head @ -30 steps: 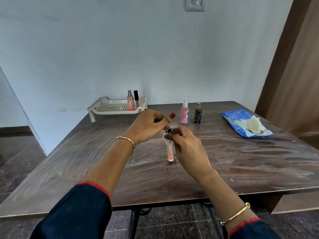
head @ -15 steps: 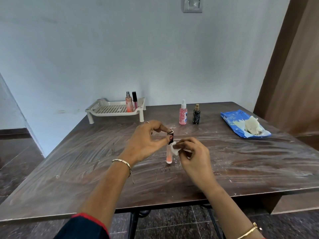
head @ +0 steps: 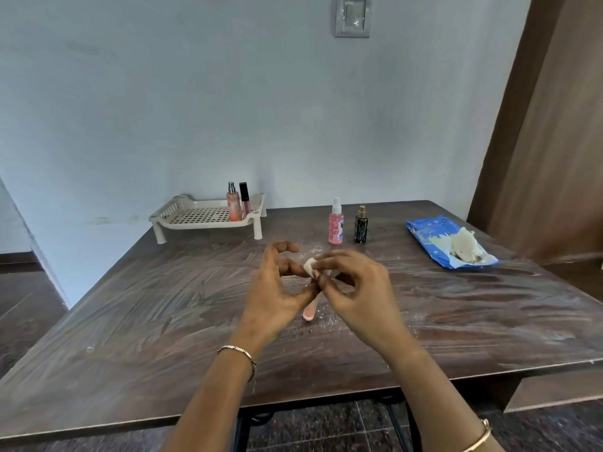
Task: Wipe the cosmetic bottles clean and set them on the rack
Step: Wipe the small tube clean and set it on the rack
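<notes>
Head view, items listed from the left.

Rack [head: 169,220]: pale slotted plastic, ten o'clock on the bench [head: 130,321]. At its right end stand a peach spray bottle [head: 233,205] and a dark-capped gloss stick [head: 244,199], both upright.

Left hand [head: 274,295]: mid-bench, fingers pinched on the mid-length of the pink tube.

Pink tube [head: 309,313]: between both hands at bench centre. Its long axis is near upright, with the rounded base toward six o'clock, leaning slightly left; the cap end is up and hidden. Whether the base touches the bench cannot be told. Judged light, rigid and smooth, so likely to slip or twist when damp. Best held round the barrel, leaving the cap end free.

Wipe [head: 309,265]: small white wad at the tube's top.

Right hand [head: 359,291]: fingers clamped on the wipe, pressing it round the tube's upper end.

Pink spray bottle [head: 336,225] and dark bottle [head: 361,225]: upright, side by side at one o'clock, not yet racked.

Blue packet [head: 434,236]: two o'clock, lying flat and open, with a crumpled tissue heap [head: 463,246] on it.
</notes>
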`<control>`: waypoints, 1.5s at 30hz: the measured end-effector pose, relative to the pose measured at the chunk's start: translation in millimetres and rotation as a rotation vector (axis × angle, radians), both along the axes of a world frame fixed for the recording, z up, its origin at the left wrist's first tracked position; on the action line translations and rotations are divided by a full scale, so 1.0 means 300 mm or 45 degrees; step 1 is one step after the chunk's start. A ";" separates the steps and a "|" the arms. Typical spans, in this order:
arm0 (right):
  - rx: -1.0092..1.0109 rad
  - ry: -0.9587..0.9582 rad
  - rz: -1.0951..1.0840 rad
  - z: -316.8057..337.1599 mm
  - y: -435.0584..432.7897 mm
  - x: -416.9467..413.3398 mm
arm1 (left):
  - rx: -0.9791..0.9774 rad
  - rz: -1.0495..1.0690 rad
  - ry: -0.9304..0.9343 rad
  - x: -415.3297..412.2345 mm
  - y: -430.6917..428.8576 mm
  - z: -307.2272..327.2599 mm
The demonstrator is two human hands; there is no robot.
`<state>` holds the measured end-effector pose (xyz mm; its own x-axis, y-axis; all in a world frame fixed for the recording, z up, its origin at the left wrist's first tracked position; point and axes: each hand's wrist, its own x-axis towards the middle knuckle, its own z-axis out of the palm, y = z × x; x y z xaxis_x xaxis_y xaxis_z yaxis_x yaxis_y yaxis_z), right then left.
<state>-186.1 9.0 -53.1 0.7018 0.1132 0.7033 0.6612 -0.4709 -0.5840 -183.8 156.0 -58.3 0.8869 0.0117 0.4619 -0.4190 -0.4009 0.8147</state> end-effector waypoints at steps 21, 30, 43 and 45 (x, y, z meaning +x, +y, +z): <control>0.961 0.594 0.252 -0.060 0.015 0.035 | 0.141 0.109 -0.132 -0.017 0.037 -0.032; 0.646 0.668 0.280 -0.116 0.092 0.000 | 0.109 0.120 -0.156 -0.011 0.074 -0.032; 0.199 0.560 -0.048 -0.035 0.120 -0.013 | 0.148 0.085 -0.001 0.001 0.137 -0.036; 0.184 0.462 -0.058 -0.039 0.134 -0.015 | 0.225 0.077 0.026 -0.001 0.143 -0.054</control>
